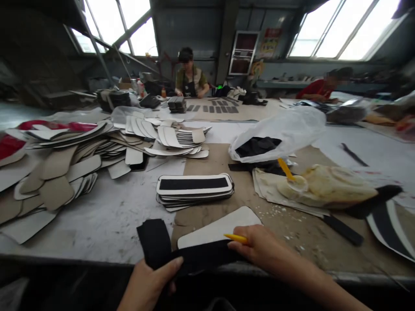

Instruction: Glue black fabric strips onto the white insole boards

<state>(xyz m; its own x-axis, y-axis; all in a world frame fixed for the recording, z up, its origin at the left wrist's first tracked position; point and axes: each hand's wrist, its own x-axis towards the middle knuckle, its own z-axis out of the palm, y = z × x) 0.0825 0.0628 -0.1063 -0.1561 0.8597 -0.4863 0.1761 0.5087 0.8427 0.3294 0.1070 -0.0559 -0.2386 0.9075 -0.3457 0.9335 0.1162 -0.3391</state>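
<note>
My left hand [152, 276] is closed on a black fabric strip [204, 258], thumb on top, where a folded length of it bends up beside the hand. Stretched to the right, the strip lies along the near edge of a white tapered panel [220, 226]. My right hand [261, 247] pinches the strip's other end and also holds a yellow pointed tool [236, 238], its tip sticking out over the panel. Just beyond lies a stack of white rounded panels [194, 192], the top one bearing a black strip.
Loose white and beige panels [58, 181] are heaped at left. At right are a clear plastic bag [288, 134] with black material, a glue-like tub [293, 186] with a yellow spatula [285, 169], and a black-handled tool [343, 230]. A co-worker [191, 80] sits across; another person [320, 88] is far right.
</note>
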